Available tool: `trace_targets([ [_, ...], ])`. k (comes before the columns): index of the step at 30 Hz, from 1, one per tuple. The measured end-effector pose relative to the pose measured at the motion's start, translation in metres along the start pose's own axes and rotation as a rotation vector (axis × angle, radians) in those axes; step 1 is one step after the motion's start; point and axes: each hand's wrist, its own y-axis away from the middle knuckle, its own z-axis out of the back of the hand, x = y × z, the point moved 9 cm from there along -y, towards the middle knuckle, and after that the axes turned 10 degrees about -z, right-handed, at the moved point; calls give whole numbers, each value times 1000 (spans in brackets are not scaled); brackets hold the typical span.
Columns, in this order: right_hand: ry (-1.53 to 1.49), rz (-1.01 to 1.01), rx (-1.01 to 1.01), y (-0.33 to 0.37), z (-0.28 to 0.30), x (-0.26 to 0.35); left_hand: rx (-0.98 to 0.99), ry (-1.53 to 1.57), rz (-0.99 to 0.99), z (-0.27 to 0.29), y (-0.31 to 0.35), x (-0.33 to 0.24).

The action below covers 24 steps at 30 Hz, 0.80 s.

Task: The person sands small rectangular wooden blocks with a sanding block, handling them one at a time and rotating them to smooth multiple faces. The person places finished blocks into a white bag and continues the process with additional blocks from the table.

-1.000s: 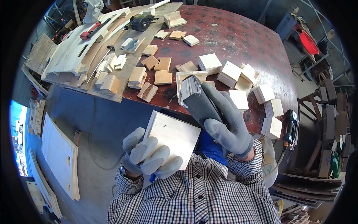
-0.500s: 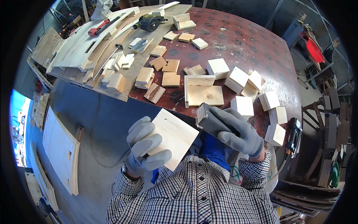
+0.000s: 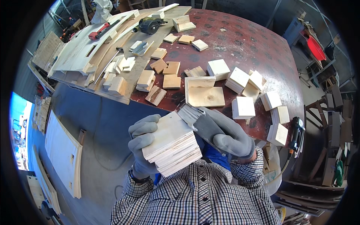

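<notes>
My left hand (image 3: 141,140), in a grey glove, grips a pale plywood block (image 3: 170,137) from its left side. The block is tilted so that its layered edge faces me. In my gloved right hand (image 3: 234,137) is a dark sanding block (image 3: 204,125), a flat dark sheet wrapped around a core with a worn, whitish end. That end meets the plywood block at its upper right edge. Both hands are in front of my chest, just off the near table edge. Beyond them on the table lies an L-shaped plywood piece (image 3: 206,96).
Several plywood blocks (image 3: 243,108) stand on the dark red table (image 3: 247,41). Small wood offcuts (image 3: 171,81) lie to their left. A black air tool (image 3: 296,133) with a hose hangs at the right edge. A red-handled tool (image 3: 99,32) and a circular saw (image 3: 150,25) rest on boards.
The plywood block has turned from its broad face to show its layered edge. My right hand has moved left, bringing the sanding block against it.
</notes>
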Motion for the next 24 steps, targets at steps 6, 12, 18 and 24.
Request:
trace_targets([
  [6,-170,5,-257,6,-2,-1,-89,294,279,-5,19,24],
  [12,177,-63,-205,-7,-22,-14,-156,807,398,-12,31,26],
  [18,-97,-196,-395,8,5,-60,-441,1331,714,-7,76,48],
  [24,400,149,-188,-29,-29,18,-458,1359,912,-19,133,56],
])
